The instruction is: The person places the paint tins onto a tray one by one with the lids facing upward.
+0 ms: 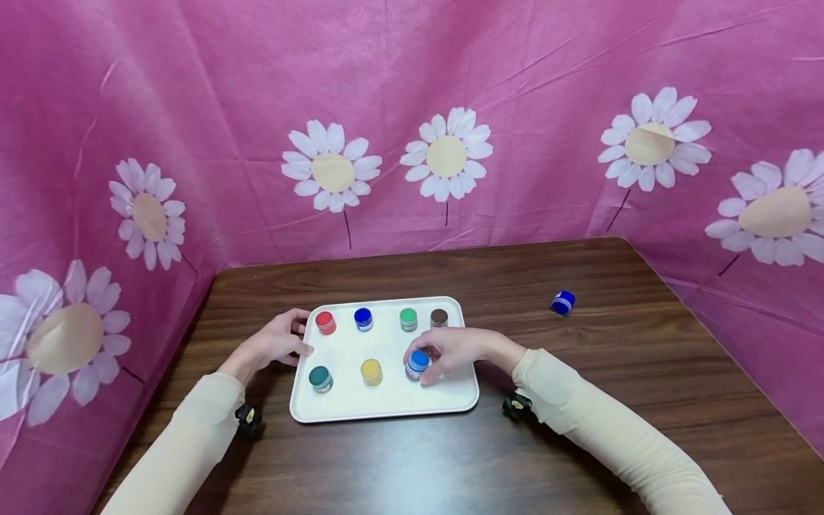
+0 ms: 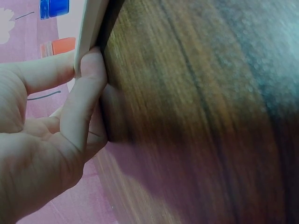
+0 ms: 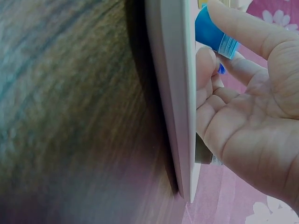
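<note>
A white tray point(image 1: 399, 406) lies on the table with small paint jars on it. My left hand point(image 1: 278, 339) grips the tray's left edge; in the left wrist view its thumb and fingers pinch the rim point(image 2: 89, 29). Over the tray's right part, my right hand point(image 1: 455, 346) holds a light blue paint jar point(image 1: 417, 364) between thumb and fingers. The right wrist view shows that jar point(image 3: 211, 29) tilted in that view, its clear base near the fingers. Just behind the right hand stands a brown jar point(image 1: 439, 317), partly covered by it.
Also on the tray are red point(image 1: 325, 322), dark blue point(image 1: 363, 319), green point(image 1: 408, 319), teal point(image 1: 320, 379) and yellow point(image 1: 371, 372) jars. Another dark blue jar point(image 1: 563, 302) lies on the wooden table point(image 1: 515, 458) to the right. A pink flowered cloth point(image 1: 386, 64) surrounds the table.
</note>
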`<action>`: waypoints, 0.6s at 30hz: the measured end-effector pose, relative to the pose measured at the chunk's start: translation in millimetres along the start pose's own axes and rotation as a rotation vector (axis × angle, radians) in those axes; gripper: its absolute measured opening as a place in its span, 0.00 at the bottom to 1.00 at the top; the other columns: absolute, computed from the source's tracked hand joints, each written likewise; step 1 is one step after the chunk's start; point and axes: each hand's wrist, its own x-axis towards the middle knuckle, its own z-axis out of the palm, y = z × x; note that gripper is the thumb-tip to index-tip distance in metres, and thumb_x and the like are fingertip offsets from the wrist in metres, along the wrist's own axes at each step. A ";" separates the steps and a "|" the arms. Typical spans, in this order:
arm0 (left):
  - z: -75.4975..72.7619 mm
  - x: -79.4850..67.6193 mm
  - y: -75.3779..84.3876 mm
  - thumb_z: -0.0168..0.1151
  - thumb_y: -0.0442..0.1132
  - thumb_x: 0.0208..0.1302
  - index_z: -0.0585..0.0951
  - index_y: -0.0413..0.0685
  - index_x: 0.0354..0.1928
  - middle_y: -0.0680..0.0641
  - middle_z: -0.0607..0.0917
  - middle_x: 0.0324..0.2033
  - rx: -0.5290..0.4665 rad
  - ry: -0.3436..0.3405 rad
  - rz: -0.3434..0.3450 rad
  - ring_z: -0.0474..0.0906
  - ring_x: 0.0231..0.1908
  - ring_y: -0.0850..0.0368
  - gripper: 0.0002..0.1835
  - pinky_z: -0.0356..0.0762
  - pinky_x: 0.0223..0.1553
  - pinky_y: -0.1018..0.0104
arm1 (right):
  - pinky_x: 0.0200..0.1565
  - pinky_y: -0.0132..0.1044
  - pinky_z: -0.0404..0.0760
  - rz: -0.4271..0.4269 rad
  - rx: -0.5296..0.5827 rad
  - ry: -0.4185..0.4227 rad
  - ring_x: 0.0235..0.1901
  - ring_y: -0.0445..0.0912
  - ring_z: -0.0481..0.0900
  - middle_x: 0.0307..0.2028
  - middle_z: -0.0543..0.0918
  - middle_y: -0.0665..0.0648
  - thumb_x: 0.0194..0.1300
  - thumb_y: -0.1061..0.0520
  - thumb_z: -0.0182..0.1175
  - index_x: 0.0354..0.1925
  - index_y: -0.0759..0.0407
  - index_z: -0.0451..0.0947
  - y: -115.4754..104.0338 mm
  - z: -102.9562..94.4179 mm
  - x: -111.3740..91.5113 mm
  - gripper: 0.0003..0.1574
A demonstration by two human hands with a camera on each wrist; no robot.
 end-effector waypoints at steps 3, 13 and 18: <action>0.1 -0.2 0.3 0.65 0.22 0.59 0.59 0.35 0.72 0.34 0.67 0.53 0.004 0.002 0.001 0.78 0.44 0.44 0.41 0.87 0.39 0.50 | 0.44 0.33 0.70 0.001 0.001 -0.002 0.42 0.41 0.71 0.42 0.79 0.44 0.62 0.56 0.73 0.57 0.54 0.82 0.1 -0.2 0.5 0.25; -0.2 0.1 0.7 0.65 0.22 0.59 0.59 0.35 0.72 0.34 0.67 0.53 0.004 -0.001 0.002 0.78 0.45 0.44 0.41 0.87 0.39 0.50 | 0.42 0.33 0.71 0.001 0.020 -0.001 0.40 0.41 0.71 0.42 0.80 0.44 0.62 0.55 0.73 0.56 0.53 0.82 1.6 0.6 0.7 0.24; -0.5 0.5 0.7 0.65 0.22 0.59 0.59 0.35 0.72 0.34 0.67 0.53 0.002 -0.002 0.003 0.77 0.45 0.44 0.41 0.87 0.39 0.50 | 0.41 0.32 0.71 -0.005 0.019 0.002 0.40 0.41 0.71 0.42 0.80 0.44 0.61 0.55 0.74 0.56 0.54 0.82 2.0 0.7 0.5 0.25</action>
